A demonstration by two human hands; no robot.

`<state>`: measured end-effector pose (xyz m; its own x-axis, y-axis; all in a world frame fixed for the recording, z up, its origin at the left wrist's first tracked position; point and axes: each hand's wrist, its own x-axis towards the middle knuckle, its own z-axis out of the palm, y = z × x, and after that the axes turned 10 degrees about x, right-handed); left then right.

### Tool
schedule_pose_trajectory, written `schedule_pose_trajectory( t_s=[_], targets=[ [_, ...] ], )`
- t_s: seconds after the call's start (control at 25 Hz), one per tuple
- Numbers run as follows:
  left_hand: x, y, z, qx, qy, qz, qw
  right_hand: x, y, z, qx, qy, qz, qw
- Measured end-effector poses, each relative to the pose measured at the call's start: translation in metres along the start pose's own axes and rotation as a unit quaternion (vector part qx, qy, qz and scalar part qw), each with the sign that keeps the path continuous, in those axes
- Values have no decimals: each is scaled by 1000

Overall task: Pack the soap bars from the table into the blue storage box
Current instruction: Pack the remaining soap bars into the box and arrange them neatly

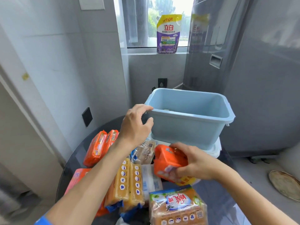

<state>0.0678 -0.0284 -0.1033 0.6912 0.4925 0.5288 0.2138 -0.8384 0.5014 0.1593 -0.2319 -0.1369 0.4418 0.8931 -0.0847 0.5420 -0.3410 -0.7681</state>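
Note:
The blue storage box (pixel 188 127) stands open at the far side of the round dark table (pixel 215 198), on a white lid. My left hand (pixel 136 125) curls around the box's near left corner, fingers at its rim. My right hand (pixel 194 161) grips an orange-wrapped soap bar (pixel 167 161) just in front of the box, lifted above the pile. Several more soap packs lie on the table: two orange ones (pixel 99 146) at the left, yellow bars (pixel 128 181) in the middle, and a green-and-orange pack (pixel 177 207) nearest me.
A grey wall closes the left side and a grey refrigerator (pixel 253 78) stands right behind the box. A purple detergent pouch (pixel 168 34) sits on the window sill. On the floor at the right lies a round tray (pixel 284 184).

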Motion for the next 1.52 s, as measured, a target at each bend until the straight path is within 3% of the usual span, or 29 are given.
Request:
schedule_pose_trajectory(
  t_s=[0.08, 0.16, 0.24, 0.32, 0.4, 0.52, 0.64, 0.68, 0.84, 0.96, 1.0, 1.04, 1.08, 1.12, 1.16, 1.24, 1.32, 1.4, 1.52],
  targets=[
    [-4, 8, -3, -44, 6, -23, 999, 0, 6, -7, 187, 65, 10, 980],
    [-6, 17, -6, -155, -65, -63, 984, -1, 4, -10, 347, 88, 1, 934],
    [-7, 25, -8, -318, -206, -94, 921, -2, 1, -11, 485, 79, -14, 871],
    [-7, 28, -8, -412, -280, -116, 860, -5, -6, -12, 605, 60, -18, 794],
    [-12, 34, -7, -430, -323, -140, 831, -6, -14, -12, 642, 63, 4, 764],
    [-22, 44, 4, -476, -375, -167, 777, -2, -23, -7, 625, 136, 21, 768],
    [-23, 54, 5, -479, -307, -152, 808, 0, -30, -10, 489, 237, -36, 839],
    [-22, 59, 4, -468, -285, -137, 825, -2, -32, -15, 467, 234, -48, 851],
    [-13, 74, 5, -438, -228, -126, 860, -12, -32, -37, 461, 133, -73, 874],
    [0, 74, 0, -424, -225, -87, 873, -14, -30, -46, 444, 180, -50, 876],
    [5, 68, 1, -360, -184, -41, 914, -12, -32, -50, 443, 213, -30, 871],
    [9, 59, 5, -222, -129, 19, 966, -11, -33, -55, 456, 245, -4, 856],
    [11, 49, 9, -26, -92, 79, 992, -11, -35, -62, 481, 273, 12, 833],
    [10, 39, 15, 133, -99, 118, 979, -11, -37, -69, 506, 296, 13, 810],
    [6, 29, 20, 213, -119, 138, 960, -12, -41, -79, 521, 313, -3, 794],
    [-5, 18, 28, 198, -108, 150, 963, -11, -52, -103, 487, 358, -24, 796],
    [-15, 14, 33, 151, -31, 152, 976, 4, -59, -127, 385, 384, 29, 839],
    [-23, 14, 36, 186, 43, 169, 967, 27, -55, -139, 256, 336, 120, 899],
    [-24, 13, 38, 177, 82, 190, 962, 63, -34, -123, 165, 249, 239, 924]
  ],
)
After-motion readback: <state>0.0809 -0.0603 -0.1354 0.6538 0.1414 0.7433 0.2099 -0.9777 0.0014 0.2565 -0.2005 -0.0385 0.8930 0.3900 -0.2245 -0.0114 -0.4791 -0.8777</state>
